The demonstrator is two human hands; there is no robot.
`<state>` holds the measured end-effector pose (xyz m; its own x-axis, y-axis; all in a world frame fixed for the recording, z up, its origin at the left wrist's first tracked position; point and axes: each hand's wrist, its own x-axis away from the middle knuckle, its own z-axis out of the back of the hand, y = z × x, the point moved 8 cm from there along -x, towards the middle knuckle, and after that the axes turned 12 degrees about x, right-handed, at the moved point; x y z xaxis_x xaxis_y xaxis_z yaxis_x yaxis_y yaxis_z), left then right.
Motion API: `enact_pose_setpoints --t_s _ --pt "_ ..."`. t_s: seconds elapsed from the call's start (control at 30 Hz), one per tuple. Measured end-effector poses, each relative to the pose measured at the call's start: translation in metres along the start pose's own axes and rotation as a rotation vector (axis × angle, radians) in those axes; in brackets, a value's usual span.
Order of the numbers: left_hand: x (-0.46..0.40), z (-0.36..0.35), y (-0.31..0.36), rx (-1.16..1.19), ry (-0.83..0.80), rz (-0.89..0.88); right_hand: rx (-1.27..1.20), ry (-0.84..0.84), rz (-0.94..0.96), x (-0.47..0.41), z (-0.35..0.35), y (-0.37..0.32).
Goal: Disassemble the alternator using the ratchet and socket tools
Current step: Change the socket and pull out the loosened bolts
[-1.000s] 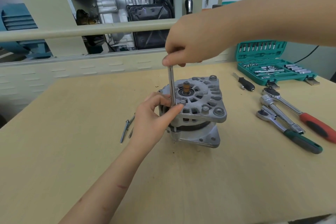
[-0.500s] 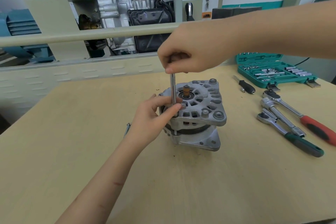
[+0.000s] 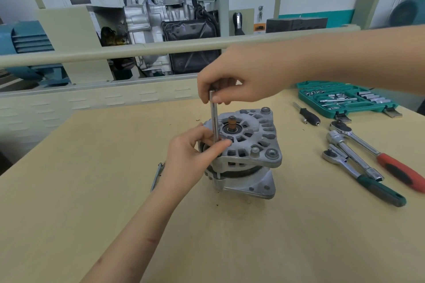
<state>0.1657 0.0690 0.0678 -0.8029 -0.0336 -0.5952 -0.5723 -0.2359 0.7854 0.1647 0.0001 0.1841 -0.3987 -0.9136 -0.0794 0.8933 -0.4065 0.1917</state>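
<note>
The grey alternator stands upright in the middle of the wooden table, its shaft end pointing up. A thin steel extension bar stands vertically on a bolt at the alternator's left edge. My right hand pinches the top of that bar from above. My left hand pinches the bar's lower end with thumb and fingers, against the housing's left rim. The bolt head under the bar is hidden by my fingers.
Three ratchets lie to the right: a red-handled one, a green-handled one and a steel one. A small black driver and an open green socket case sit behind them. Long bolts lie left of my wrist.
The camera has come closer and tilted slightly. My right hand sits a little lower on the bar's top. Both hands keep their hold; the alternator has not moved.
</note>
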Motion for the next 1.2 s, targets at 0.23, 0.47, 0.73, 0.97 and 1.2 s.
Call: enact_pose_setpoints --t_s 0.23,0.47,0.73,0.97,1.2 --pt "0.004 0.0 0.006 -0.073 0.048 0.018 -0.1 0.031 -0.182 -0.002 -0.002 0.008" --pt "0.002 -0.014 0.014 0.298 0.011 0.157 -1.274 0.453 -0.352 0.002 -0.047 -0.002" --pt "0.006 -0.007 0.003 0.178 -0.153 0.119 -1.551 0.468 -0.257 -0.014 -0.057 -0.001" --pt "-0.001 0.0 0.008 0.065 -0.106 0.057 -1.67 0.316 -0.094 -0.021 -0.06 -0.001" --pt "0.001 0.005 0.007 0.0 -0.008 0.045 -1.627 0.4 -0.108 -0.022 -0.06 -0.003"
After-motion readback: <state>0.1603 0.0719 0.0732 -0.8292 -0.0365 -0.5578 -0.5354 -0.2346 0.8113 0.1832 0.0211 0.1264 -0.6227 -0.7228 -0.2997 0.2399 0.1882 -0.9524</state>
